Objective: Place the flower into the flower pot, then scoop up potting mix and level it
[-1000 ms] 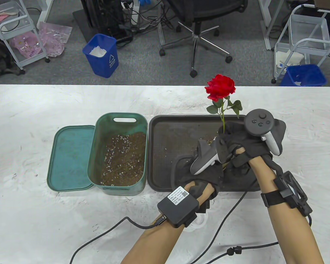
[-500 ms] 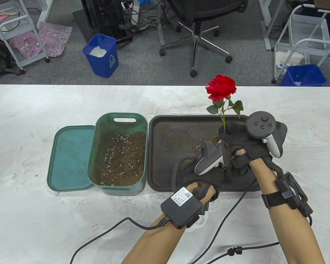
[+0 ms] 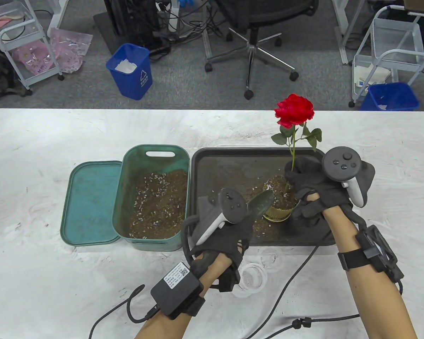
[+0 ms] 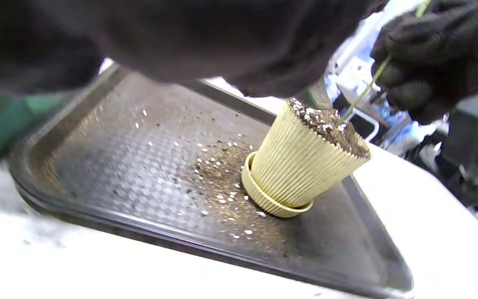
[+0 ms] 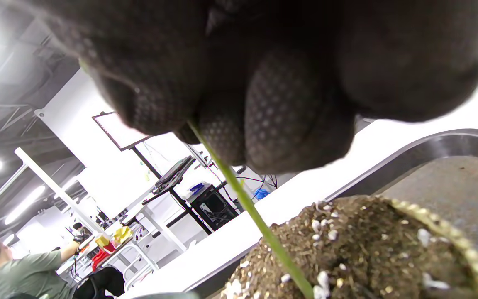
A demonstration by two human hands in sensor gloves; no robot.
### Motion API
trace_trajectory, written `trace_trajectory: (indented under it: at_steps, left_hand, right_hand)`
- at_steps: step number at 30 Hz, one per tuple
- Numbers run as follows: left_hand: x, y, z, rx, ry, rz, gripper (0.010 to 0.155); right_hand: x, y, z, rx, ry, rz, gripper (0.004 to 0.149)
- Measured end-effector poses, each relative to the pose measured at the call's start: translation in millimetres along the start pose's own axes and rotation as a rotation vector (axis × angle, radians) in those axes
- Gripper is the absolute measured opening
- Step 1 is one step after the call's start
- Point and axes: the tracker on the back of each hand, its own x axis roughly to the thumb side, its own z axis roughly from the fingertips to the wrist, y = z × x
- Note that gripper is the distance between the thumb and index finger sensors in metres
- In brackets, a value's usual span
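We saw the flower (image 3: 294,112) standing near upright, stem running from bloom at 12 o'clock down into the flower pot (image 3: 278,206). Its red bloom topped a thin green stem our right hand (image 3: 314,183) pinched; our left hand's (image 3: 229,229) grip curled round a trowel (image 3: 260,203).

Pot (image 3: 277,208) on tray (image 3: 226,166) (bin (image 3: 153,197) to its left).

**The room beyond your worktop**

Your white worktop (image 3: 56,282) is scuffed and smeared with grey marks. Past its far edge you see grey carpet (image 3: 183,88). A black office chair (image 3: 258,46) on a chrome star base stands centre, with tangled cables behind it. Two blue bins sit on the floor, one left (image 3: 130,70), one right (image 3: 388,97). White wire trolleys (image 3: 392,53) stand at both sides. In your right wrist view, ceiling strip lights (image 5: 23,203) glow above a distant seated person (image 5: 23,270).
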Motion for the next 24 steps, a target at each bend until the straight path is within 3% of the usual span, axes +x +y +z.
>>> trace_trajectory:
  at_steps: [3,9,14,16,20,22,24]
  left_hand:
    - [2.8,-10.4,-14.8,0.006,-0.005,0.12,0.052]
    - [14.3,-25.2,-32.8,-0.053,0.017,0.079,0.052]
    - [17.2,-0.3,-41.9,-0.004,0.024,0.116,0.052]
    - [19.9,6.8,-54.6,-0.047,0.036,0.102,0.052]
    - [23.2,6.5,-71.1,-0.157,0.071,0.075,0.052]
    - [25.1,0.7,-72.2,-0.192,0.071,-0.023,0.051]
    - [26.7,-1.1,-69.4,-0.16,0.055,-0.089,0.051]
  right_hand:
    - [-1.7,-1.0,0.9,-0.003,0.005,-0.003,0.037]
    - [-0.3,0.3,4.9,-0.011,-0.026,0.007,0.037]
    - [-0.3,1.6,5.7,-0.014,-0.043,0.009,0.037]
    - [-0.3,2.2,6.1,-0.012,-0.047,0.005,0.037]
    - [-0.9,3.1,7.7,-0.016,-0.068,0.012,0.037]
    - [-2.0,3.8,8.6,-0.019,-0.078,0.005,0.037]
    - [-3.3,4.3,8.5,-0.021,-0.085,-0.004,0.037]
